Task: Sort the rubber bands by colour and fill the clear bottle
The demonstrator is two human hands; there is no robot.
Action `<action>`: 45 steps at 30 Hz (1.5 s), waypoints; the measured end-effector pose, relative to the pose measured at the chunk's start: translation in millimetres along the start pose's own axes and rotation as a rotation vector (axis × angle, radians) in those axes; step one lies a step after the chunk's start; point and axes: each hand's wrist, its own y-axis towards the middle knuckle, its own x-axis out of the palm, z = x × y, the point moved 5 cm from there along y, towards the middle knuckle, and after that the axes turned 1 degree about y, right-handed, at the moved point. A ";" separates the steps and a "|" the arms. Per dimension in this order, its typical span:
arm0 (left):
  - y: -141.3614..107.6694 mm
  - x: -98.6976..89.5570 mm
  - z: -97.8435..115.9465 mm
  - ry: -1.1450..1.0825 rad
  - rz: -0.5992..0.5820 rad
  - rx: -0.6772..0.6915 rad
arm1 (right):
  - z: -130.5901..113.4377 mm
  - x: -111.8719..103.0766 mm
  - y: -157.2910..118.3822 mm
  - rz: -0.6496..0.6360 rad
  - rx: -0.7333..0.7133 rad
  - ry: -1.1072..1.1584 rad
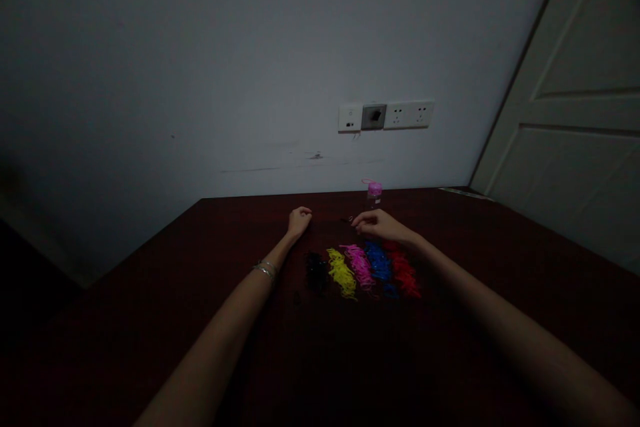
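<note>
A dark-red table (165, 267) bears five strand piles (360, 265) and a bottle (375, 191).

Grey plate (373, 117) beside white sockets (409, 115) on scuffed wall (225, 80); panelled door (580, 110) at right.

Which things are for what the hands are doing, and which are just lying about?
Probably part of the work, being nearest the hands:
- black pile
- yellow pile
- pink pile
- blue pile
- red pile
- small thing by the right hand, too dim to name

Probably just there:
- pink-capped bottle
- wall sockets
</note>
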 end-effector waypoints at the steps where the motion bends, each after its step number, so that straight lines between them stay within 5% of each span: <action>1: 0.4 0.1 -0.4 -0.001 0.001 -0.003 | 7.9 -13.0 -5.9 0.058 0.018 0.018; 7: 0.4 -0.7 -0.5 0.004 0.003 -0.018 | 67.1 -72.8 -42.7 0.330 0.180 0.040; 14: -0.3 -1.1 -0.1 -0.012 -0.003 -0.018 | 107.6 -95.3 -59.6 0.492 0.247 0.041; 21: 1.8 0.5 3.8 0.012 -0.021 -0.024 | 104.7 -92.3 -60.7 0.535 0.224 -0.013; 26: 9.2 6.2 17.1 0.095 -0.140 0.022 | 101.4 -90.6 -59.7 0.548 0.217 -0.057; 35: 11.6 50.8 63.9 0.228 -0.450 0.195 | 102.1 -88.8 -59.4 0.519 0.203 -0.103; 45: 6.1 76.3 81.4 0.392 -0.530 0.249 | 99.4 -85.8 -58.2 0.516 0.182 -0.134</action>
